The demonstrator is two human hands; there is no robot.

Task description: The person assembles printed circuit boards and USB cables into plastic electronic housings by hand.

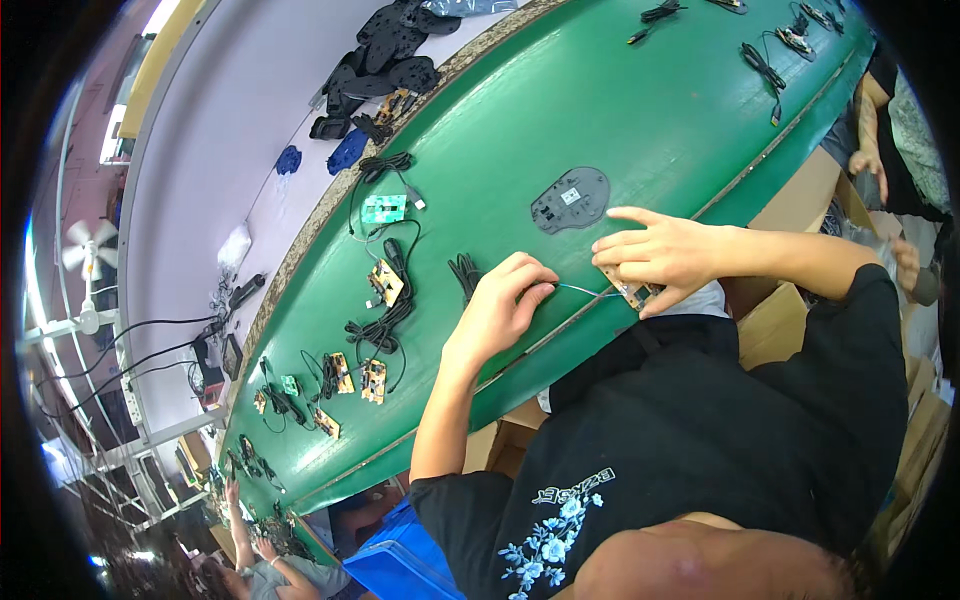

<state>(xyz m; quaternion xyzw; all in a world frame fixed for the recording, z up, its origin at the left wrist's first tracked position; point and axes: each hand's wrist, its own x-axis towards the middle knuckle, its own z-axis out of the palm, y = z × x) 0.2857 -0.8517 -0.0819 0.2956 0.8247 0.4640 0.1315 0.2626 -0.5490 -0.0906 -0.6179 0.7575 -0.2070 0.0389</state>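
Observation:
My left hand (507,300) is closed in a pinch on a thin cable beside a bundle of black cable (464,274) on the green table. Fine light wires (582,290) run from its fingertips to a small tan circuit board (640,293). My right hand (660,255) grips that board near the table's front edge, fingers spread over its top and thumb at its lower side. Part of the board is hidden under the fingers. Just beyond my right hand lies a flat dark grey mouse base (570,200) with a pale label.
Several circuit boards with coiled black cables (380,330) lie along the left of the green table (480,140). A green board (384,209) is among them. Black plastic shells (385,55) are heaped beyond the far rim. A blue bin (405,560) stands below; other people work at both ends.

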